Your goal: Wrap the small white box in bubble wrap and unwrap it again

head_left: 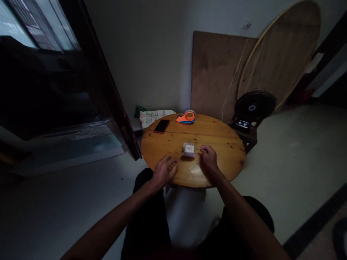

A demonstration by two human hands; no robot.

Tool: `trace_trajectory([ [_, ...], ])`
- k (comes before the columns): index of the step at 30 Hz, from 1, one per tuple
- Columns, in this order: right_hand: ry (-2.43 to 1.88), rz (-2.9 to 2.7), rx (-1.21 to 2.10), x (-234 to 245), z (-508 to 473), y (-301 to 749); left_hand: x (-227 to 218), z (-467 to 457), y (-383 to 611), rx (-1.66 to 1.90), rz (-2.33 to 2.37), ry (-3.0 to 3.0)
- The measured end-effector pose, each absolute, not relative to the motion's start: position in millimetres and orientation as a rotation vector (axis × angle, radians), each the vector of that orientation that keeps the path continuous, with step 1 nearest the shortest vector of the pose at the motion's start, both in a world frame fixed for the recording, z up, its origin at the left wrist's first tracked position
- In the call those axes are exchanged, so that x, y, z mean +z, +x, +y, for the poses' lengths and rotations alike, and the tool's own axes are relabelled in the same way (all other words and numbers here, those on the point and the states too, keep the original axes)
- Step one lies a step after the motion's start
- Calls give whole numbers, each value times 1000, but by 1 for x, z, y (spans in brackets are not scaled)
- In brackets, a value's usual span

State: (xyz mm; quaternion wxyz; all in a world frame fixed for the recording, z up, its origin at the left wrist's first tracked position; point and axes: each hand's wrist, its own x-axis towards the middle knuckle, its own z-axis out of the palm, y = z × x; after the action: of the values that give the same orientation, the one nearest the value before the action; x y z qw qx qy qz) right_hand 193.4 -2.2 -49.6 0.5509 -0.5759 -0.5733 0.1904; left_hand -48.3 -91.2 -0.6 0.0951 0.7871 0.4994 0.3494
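A small pale box or packet (188,149) lies on the round wooden table (225,159), between my two hands. My left hand (164,170) rests on the table to the left of it, fingers curled loosely, holding nothing that I can see. My right hand (208,158) rests to the right of the packet with its fingers bent and pressed together near the packet's edge; whether it pinches anything is too small to make out. Neither hand touches the packet plainly.
An orange and blue tape dispenser (186,117) and a dark phone (162,126) lie at the table's far side. A black fan (253,108), a wooden board (214,72) and a round tabletop (284,54) stand at the wall. A dark door (108,94) stands at the left.
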Motion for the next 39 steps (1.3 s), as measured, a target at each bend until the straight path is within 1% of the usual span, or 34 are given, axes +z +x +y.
trace_trajectory([
  [3,-1363,-1383,506,-49,3,196,-5,-60,-25,1102,1398,2243],
  [7,-1353,-1403,648,-38,17,203,-10,-32,-8,1062,1391,2202],
  [13,-1252,-1557,994,-12,42,201,-15,-21,-1,1020,1351,2174],
  [16,-1242,-1654,1094,-5,58,197,-15,-16,4,1027,1323,2151],
  [21,-1264,-1801,1116,0,81,204,-15,-1,18,1058,1246,2156],
  [26,-1286,-1657,1192,0,83,214,-24,9,22,1090,1225,2158],
  [31,-1221,-1664,1262,4,79,207,-30,12,19,1106,1191,2159],
  [36,-1180,-1814,1235,13,71,201,-30,14,19,1148,1133,2162],
  [39,-1191,-1891,1151,18,63,203,-28,14,20,1163,1122,2154],
])
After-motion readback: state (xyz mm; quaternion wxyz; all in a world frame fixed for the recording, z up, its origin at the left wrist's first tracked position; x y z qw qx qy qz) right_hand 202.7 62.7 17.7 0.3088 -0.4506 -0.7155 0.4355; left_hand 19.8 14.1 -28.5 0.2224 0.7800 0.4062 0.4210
